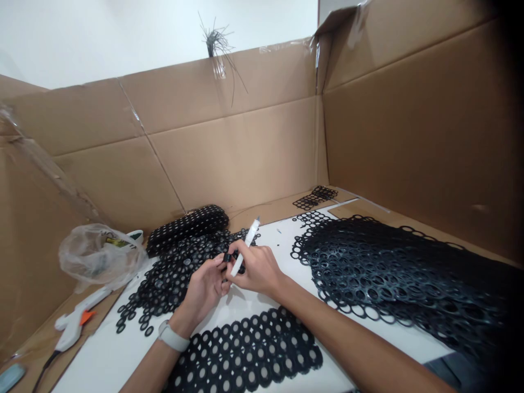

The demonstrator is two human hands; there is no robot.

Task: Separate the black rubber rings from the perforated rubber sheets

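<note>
My left hand (207,289), with a pale band (172,336) at the wrist, pinches a small black piece (227,257) at the fingertips. Its exact shape is partly covered by the fingers. Meeting it there, my right hand (258,268) grips a slim white pen-like tool (251,233), its narrow grey tip pointing up and away. Both hands are held over the white board (278,234). Just behind and left of them spreads a heap of small black rings (172,278). Below my wrists lies a flat mat of joined black rings (245,349).
A rolled black mat (188,226) lies behind the heap. A large black ring mesh (380,273) covers the right side, with a small mesh piece (314,197) farther back. At left are a white glue gun (76,325) and a plastic bag (98,256). Cardboard walls (245,142) surround everything.
</note>
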